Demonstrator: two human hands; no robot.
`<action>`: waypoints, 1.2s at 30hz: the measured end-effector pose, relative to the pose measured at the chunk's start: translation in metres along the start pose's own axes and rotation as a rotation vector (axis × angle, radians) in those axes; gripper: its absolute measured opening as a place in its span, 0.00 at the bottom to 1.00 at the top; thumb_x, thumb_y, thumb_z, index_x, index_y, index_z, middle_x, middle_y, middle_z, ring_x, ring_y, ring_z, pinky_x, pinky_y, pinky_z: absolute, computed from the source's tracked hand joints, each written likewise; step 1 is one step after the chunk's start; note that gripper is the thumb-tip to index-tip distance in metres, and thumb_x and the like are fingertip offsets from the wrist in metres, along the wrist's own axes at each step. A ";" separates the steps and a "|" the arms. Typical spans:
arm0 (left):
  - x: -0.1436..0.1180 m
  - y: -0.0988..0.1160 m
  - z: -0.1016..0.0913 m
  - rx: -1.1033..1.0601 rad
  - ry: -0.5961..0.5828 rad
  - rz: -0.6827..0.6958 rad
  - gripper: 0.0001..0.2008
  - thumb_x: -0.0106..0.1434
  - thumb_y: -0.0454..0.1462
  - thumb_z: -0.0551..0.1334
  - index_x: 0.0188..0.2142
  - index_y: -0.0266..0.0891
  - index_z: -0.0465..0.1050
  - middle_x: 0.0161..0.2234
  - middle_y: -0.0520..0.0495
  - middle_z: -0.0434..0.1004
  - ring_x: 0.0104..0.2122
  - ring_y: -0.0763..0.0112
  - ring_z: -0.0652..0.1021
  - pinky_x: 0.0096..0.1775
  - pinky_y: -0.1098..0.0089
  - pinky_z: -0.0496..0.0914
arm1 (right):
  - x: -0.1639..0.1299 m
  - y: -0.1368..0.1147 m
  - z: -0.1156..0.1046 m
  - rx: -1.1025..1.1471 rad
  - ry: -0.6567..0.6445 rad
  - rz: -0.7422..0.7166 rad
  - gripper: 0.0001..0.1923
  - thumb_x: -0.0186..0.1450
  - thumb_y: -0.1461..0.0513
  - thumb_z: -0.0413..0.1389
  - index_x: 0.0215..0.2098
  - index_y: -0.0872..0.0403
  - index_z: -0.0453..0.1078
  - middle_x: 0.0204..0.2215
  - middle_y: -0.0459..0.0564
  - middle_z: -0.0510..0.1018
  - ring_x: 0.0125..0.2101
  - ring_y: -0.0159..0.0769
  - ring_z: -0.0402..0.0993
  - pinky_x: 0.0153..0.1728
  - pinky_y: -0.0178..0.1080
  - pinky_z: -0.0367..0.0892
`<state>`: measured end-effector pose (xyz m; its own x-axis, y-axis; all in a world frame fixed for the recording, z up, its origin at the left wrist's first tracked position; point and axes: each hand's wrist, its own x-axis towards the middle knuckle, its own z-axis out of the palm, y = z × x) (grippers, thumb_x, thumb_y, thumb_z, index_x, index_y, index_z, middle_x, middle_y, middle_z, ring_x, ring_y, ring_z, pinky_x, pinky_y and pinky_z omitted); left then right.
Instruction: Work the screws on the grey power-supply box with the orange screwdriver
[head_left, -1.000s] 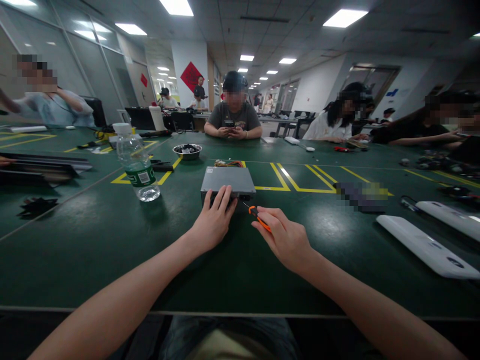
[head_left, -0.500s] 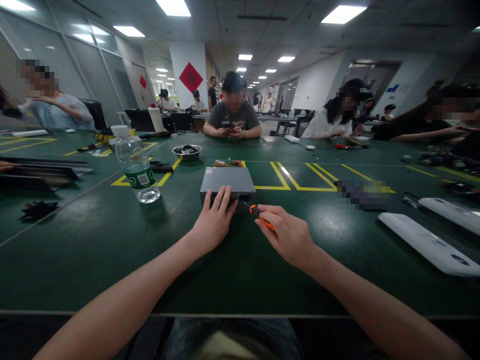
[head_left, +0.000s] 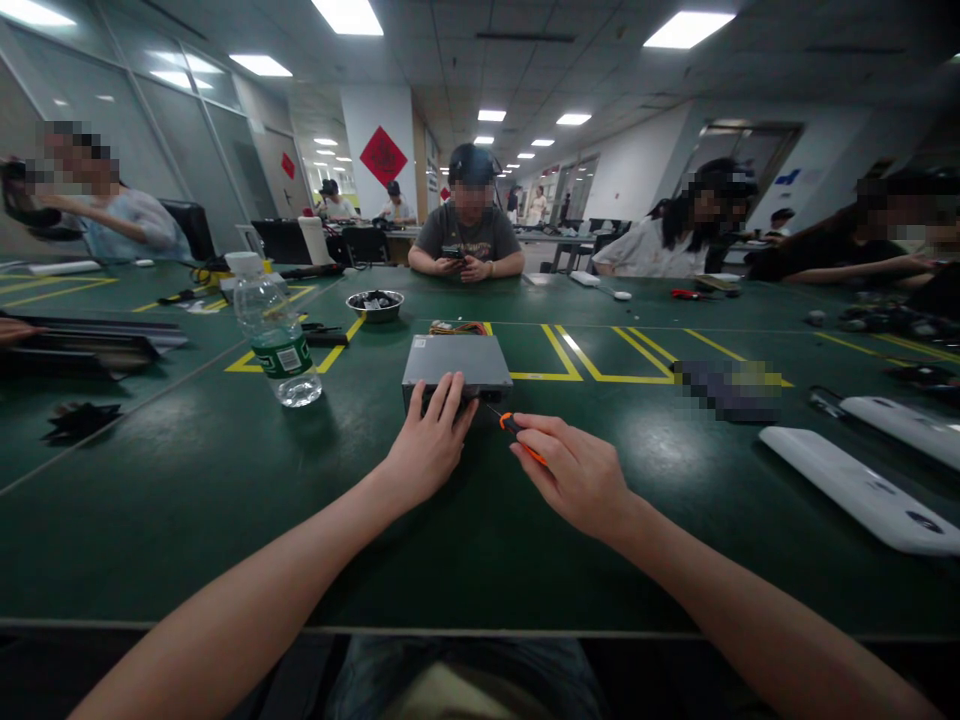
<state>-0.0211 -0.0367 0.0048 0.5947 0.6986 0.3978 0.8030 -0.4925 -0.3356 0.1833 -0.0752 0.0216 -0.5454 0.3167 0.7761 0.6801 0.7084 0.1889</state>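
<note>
A grey metal computer power supply (head_left: 457, 360) lies on the green table in front of me, its bundle of coloured cables (head_left: 459, 328) at the far side. My left hand (head_left: 431, 440) holds its near face, with the fingertips up at the top edge and the thumb toward the right. Closed around the orange and black handle of a screwdriver (head_left: 511, 424) is my right hand (head_left: 570, 465). The thin shaft points left at the near face of the power supply, close to my left thumb. Whether the tip touches a screw is too small to tell.
A water bottle (head_left: 277, 345) stands to the left, near a metal bowl (head_left: 375, 305) of small dark parts. White long devices (head_left: 862, 490) lie at right, beyond a blurred dark object (head_left: 727, 390). Across the table a person (head_left: 469, 225) holds a phone; other people sit on both sides.
My right hand has shifted slightly along the screwdriver handle, and less of the orange shows. My left hand and the power supply stay in place.
</note>
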 end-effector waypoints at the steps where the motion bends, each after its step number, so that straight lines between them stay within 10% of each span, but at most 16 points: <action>1: 0.000 0.000 0.000 0.003 0.001 -0.002 0.27 0.60 0.39 0.54 0.58 0.36 0.56 0.63 0.32 0.42 0.61 0.49 0.47 0.57 0.47 0.45 | -0.001 0.000 0.000 0.004 0.001 0.002 0.09 0.61 0.67 0.53 0.41 0.56 0.61 0.39 0.55 0.76 0.36 0.34 0.74 0.35 0.35 0.70; 36: 0.007 0.012 0.001 -0.230 0.098 -0.134 0.26 0.58 0.37 0.58 0.56 0.49 0.58 0.61 0.38 0.47 0.60 0.47 0.49 0.55 0.44 0.45 | -0.002 0.025 -0.013 -0.033 0.161 0.052 0.09 0.56 0.69 0.55 0.34 0.54 0.63 0.31 0.50 0.78 0.28 0.32 0.74 0.28 0.34 0.68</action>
<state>-0.0074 -0.0370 0.0028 0.4750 0.7174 0.5097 0.8556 -0.5118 -0.0770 0.2077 -0.0659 0.0328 -0.4257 0.2455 0.8709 0.7225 0.6717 0.1638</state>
